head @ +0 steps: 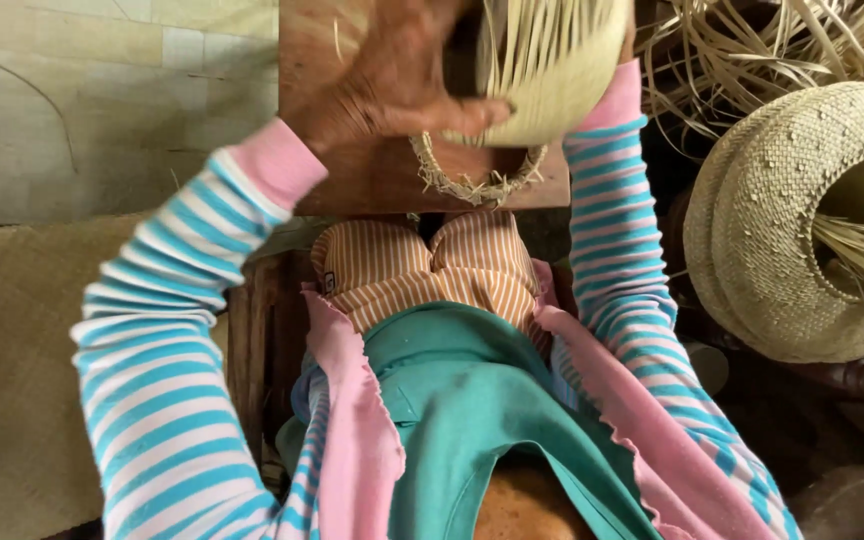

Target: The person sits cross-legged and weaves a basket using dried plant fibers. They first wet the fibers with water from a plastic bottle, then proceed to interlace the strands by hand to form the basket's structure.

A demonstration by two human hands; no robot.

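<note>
A partly woven pale straw hat (544, 72) rests on a brown wooden board (372, 175) across my lap. Loose straw strands stick up from its top, and a frayed woven rim hangs below it. My left hand (397, 85) grips the hat's left side, with the thumb pressed along its lower edge. My right hand is hidden behind the hat; only the striped sleeve and pink cuff (617, 100) show at the hat's right side.
A stack of finished woven straw hats (772, 230) lies at the right, with a bundle of loose straw (752, 50) above it. A woven mat (22, 340) covers the floor at the left. A tiled wall stands behind.
</note>
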